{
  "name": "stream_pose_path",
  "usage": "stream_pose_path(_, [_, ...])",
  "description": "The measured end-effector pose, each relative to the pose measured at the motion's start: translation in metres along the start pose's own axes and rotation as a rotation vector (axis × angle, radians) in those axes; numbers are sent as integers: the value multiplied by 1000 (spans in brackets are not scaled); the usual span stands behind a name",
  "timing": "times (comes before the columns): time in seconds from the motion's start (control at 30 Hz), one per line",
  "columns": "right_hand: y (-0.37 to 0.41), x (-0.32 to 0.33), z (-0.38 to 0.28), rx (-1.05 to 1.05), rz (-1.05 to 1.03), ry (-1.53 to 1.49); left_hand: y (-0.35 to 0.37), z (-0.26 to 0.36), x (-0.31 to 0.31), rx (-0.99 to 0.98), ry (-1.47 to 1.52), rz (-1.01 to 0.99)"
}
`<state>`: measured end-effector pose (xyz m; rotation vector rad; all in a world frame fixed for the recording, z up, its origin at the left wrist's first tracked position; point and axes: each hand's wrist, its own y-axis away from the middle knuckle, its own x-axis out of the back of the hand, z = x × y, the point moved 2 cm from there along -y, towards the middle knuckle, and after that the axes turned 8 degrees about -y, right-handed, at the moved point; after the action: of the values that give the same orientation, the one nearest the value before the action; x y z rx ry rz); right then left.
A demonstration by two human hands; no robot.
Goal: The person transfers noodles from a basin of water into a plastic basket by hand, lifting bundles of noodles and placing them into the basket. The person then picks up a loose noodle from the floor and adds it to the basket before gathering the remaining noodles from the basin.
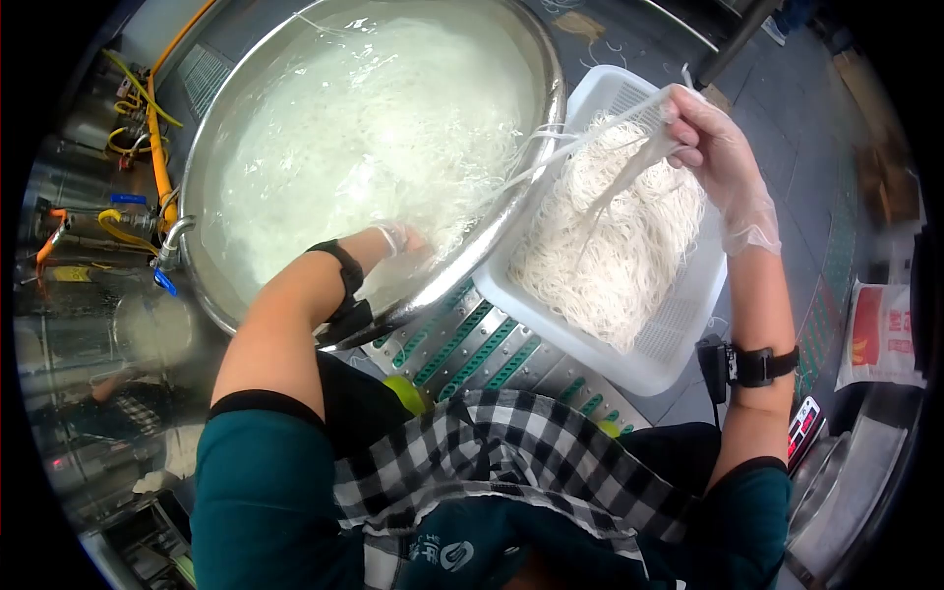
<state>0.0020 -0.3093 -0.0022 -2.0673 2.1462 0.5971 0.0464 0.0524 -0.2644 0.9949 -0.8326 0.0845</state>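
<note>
A large round steel vat (553,118) full of cloudy water (324,138) stands in front of me. My left hand (408,239), in a clear glove, is dipped into this water near the rim, its fingers hidden beneath the surface. Raised over a white plastic basket (629,372), my right hand (716,157), also gloved, has its fingers closed on long white noodles (590,141). These strands stretch over the vat's rim toward the water, and some hang down. A heap of white noodles (615,256) fills much of the basket.
A slotted metal step (497,349) lies under the basket and vat. Orange pipe (160,162) and valves run along the left. At the right are a red and white sack (882,334) and a device with a red display (804,425).
</note>
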Motion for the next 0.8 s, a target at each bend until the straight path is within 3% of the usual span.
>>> stream_pose_path(0.17, [-6, 13, 13, -39, 80, 218, 48, 40, 26, 13, 87, -36])
stream_pose_path(0.23, [-6, 22, 16, -25, -57, 534, 70, 52, 71, 13, 292, 9])
stream_pose_path(0.3, [-5, 33, 10, 7, -132, 572, 96, 52, 120, -2, 502, 46])
stream_pose_path(0.37, [-1, 35, -7, 6, -161, 561, 146, 92, 180, 63, 288, 214])
stream_pose_path(0.43, [7, 38, -28, 35, -145, 565, 173, 109, 216, -249, 357, 375])
stream_pose_path(0.5, [9, 55, -48, 95, -134, 394, 194, 146, 246, -388, 366, 384])
stream_pose_path(0.53, [17, 53, -60, 138, -88, 437, 203, 166, 259, -358, 235, 432])
stream_pose_path(0.57, [24, 52, -71, 179, -41, 477, 207, 187, 267, -326, 106, 477])
stream_pose_path(0.7, [22, 77, -77, 199, 0, 512, 186, 259, 270, -349, 181, 584])
stream_pose_path(0.73, [13, 91, -69, 186, 47, 577, 154, 270, 269, -390, 200, 524])
stream_pose_path(0.8, [12, 87, -50, -76, 152, 941, 109, 266, 261, -400, 129, 474])
